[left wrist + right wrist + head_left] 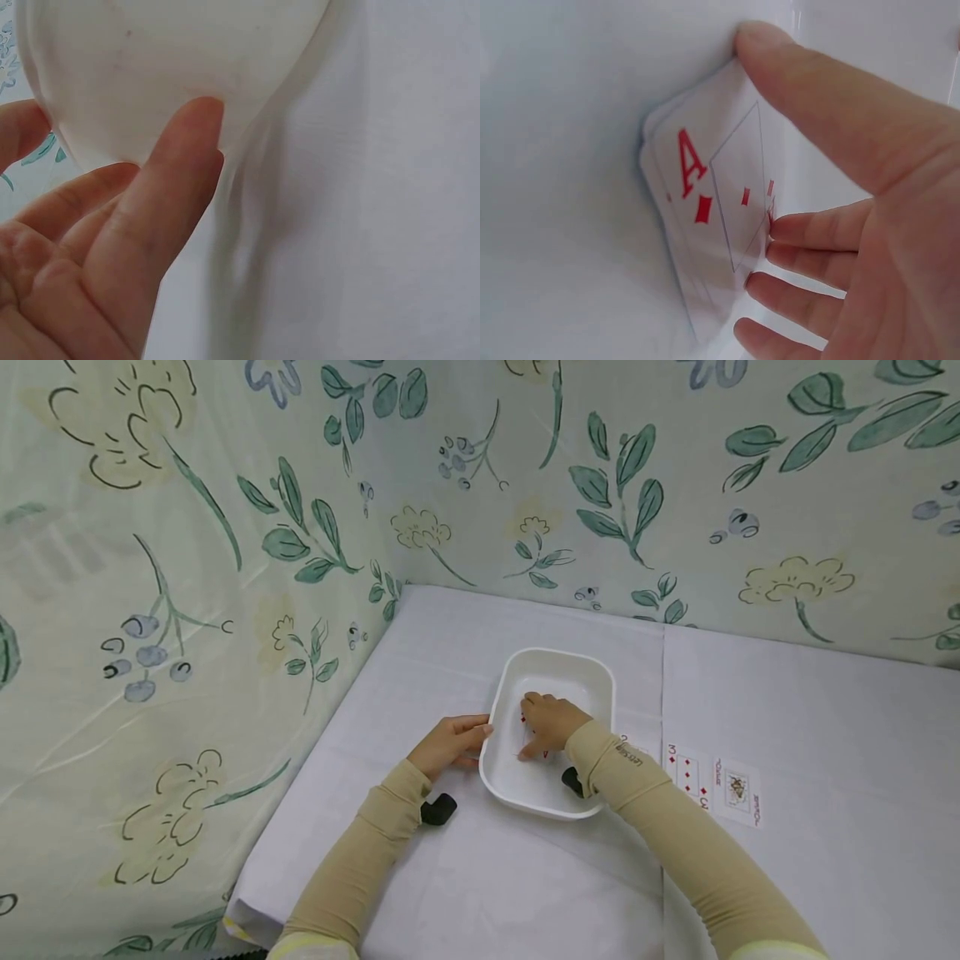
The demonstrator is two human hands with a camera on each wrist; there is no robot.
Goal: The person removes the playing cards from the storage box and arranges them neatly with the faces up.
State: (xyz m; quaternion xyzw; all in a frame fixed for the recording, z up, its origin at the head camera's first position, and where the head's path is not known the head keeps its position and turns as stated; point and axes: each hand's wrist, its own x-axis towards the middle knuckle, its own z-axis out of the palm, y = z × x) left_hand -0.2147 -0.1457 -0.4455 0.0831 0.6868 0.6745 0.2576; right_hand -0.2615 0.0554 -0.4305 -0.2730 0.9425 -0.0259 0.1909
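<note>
1. Two playing cards are lying face up on the white cloth to the right of the tray: a three of diamonds and, just beside it, a picture card; we are also seeing the corner of another card peeking out from behind the right sleeve.
2. We are resting our left hand with relaxed fingers against the outer left wall of the white tray, not curling round it.
3. We are reaching our right hand into the tray and pinching the ace of diamonds between thumb and fingertips; it is sitting on top of other cards inside the tray.
4. The tray is looking smooth, glossy and rounded at its corners; the cloth is wrinkling, and a floral sheet is hanging behind.
</note>
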